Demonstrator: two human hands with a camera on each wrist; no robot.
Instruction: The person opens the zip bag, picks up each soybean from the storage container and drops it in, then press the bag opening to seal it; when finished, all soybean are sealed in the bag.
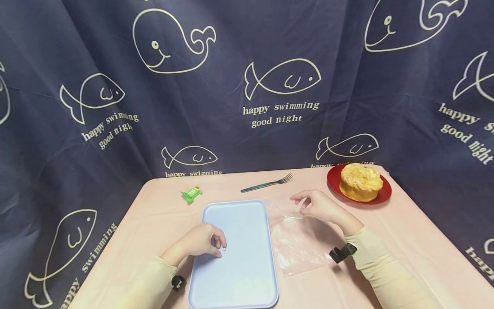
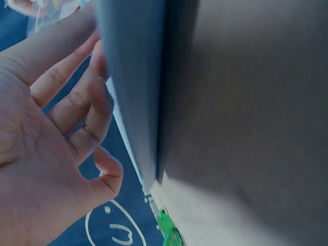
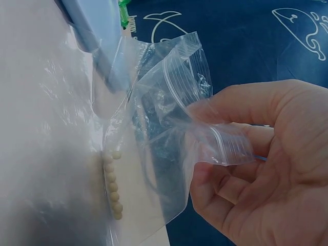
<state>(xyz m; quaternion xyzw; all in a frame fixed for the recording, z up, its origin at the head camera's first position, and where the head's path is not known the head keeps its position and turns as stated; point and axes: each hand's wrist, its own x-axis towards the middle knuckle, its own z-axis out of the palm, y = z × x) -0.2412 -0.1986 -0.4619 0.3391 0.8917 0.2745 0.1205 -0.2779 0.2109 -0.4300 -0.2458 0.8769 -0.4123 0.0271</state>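
Note:
Over the blue tray [image 1: 243, 274], my left hand [image 1: 198, 240] has its thumb and forefinger curled towards each other, with a tiny pale bead [image 1: 224, 249] at the tips. In the left wrist view the tray's rim hides those fingertips. To the right of the tray, my right hand [image 1: 318, 206] pinches the mouth of a clear zip bag [image 3: 159, 118]. The zip strip is parted between thumb and fingers, and the bag's lower part lies on the table. Several cream beads [image 3: 113, 187] sit in a row inside the bag.
A green wrapped sweet [image 1: 191, 194] lies beyond the tray at the left. Behind the bag is a fork [image 1: 266, 185] with a dark green handle. At the back right a red plate [image 1: 332, 182] bears a round bread [image 1: 360, 184]. A dark blue curtain [image 1: 231, 120] hangs behind the table.

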